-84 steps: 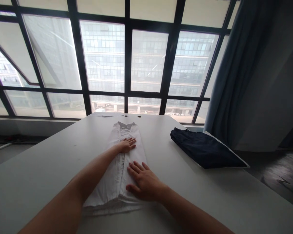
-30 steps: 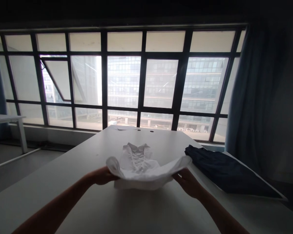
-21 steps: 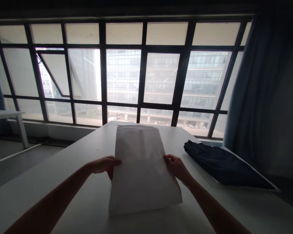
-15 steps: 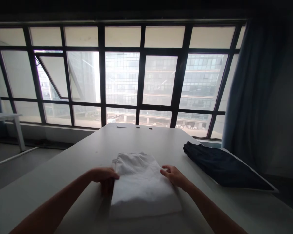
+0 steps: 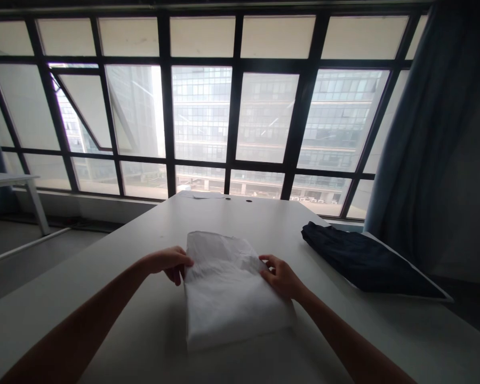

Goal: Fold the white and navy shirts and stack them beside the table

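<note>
A folded white cloth (image 5: 228,290) lies in front of me, creased toward its far end, its near part smoother. My left hand (image 5: 171,262) pinches its left edge, thumb on top and the other fingers curled at the side. At the opposite edge is my right hand (image 5: 280,276), its thumb and fingers bent around the cloth's right side. Part of that grip is hidden by the hand itself. Whether the cloth is a garment I cannot make out.
A dark navy folded cloth (image 5: 368,258) lies on a white sheet at the right of the white table (image 5: 156,309). White paper (image 5: 204,196) and two dark round holes are at the far end. Another white table (image 5: 8,180) stands left, a curtain (image 5: 416,138) right.
The view has tipped down slightly. Both hands and the white cloth sit higher in the picture. The cloth's left side has shifted and straightened, and my right hand has closed further over its edge.
</note>
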A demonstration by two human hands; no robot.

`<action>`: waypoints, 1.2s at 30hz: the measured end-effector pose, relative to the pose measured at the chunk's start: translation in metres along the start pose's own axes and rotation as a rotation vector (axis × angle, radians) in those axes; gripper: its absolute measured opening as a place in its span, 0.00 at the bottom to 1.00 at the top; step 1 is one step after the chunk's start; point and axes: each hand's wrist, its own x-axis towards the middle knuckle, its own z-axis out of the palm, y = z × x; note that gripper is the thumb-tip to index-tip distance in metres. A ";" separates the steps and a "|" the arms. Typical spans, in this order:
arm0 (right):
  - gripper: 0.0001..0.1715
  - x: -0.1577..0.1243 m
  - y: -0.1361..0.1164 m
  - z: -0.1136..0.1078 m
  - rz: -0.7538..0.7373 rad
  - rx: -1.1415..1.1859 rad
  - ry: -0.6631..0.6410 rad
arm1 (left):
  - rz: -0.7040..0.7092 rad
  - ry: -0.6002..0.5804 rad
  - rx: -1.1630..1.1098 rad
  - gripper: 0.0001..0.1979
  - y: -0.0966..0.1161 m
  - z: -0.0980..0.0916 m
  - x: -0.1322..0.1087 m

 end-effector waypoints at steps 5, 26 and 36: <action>0.27 -0.003 -0.002 0.002 0.112 -0.130 -0.028 | -0.173 -0.105 0.156 0.23 -0.022 0.007 0.019; 0.35 0.013 0.011 0.005 0.247 0.556 -0.069 | 0.188 0.138 -0.445 0.19 -0.016 0.005 0.035; 0.26 0.007 0.007 0.004 0.286 0.164 -0.068 | 0.103 0.477 0.163 0.23 -0.039 0.010 0.066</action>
